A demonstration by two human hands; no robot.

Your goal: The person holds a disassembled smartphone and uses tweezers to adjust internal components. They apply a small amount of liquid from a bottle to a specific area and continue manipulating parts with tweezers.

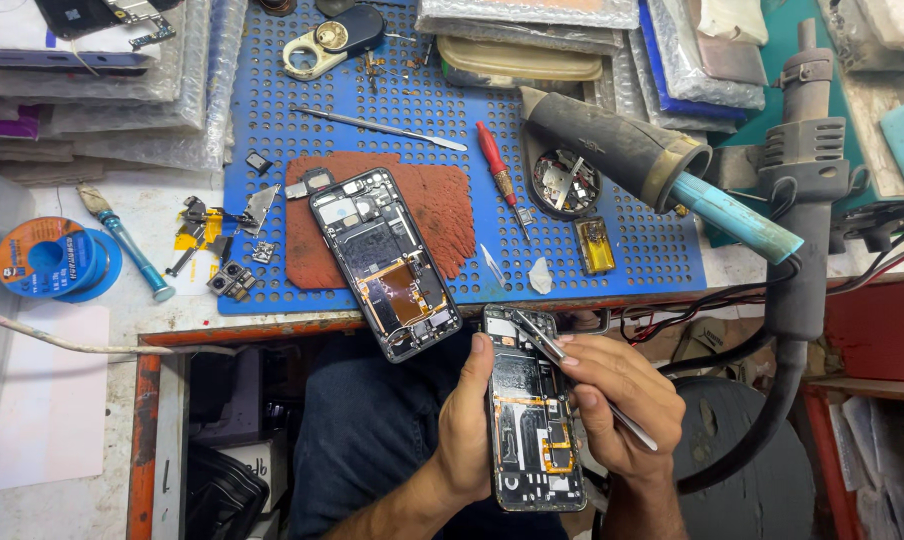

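A cluttered repair bench with a blue perforated mat [422,100] is lying just above the hands. The left hand [462,420] is clasping an opened phone [532,420] by its edge, over the lap. The right hand [622,400] is pinching metal tweezers [572,365], tips resting near the phone's top corner. Steadying the right hand's fingers against the frame seems wise, keeping the tips shallow. Beyond the grip, a second opened phone [384,262] is lying on a red pad [442,205].

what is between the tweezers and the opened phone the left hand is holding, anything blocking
Nothing visible. The left hand holds the opened phone by its left edge, board side up. The right hand holds the tweezers, whose tips lie over the phone's upper end, with no cover, cable or tool between. The second opened phone lies apart on the mat.
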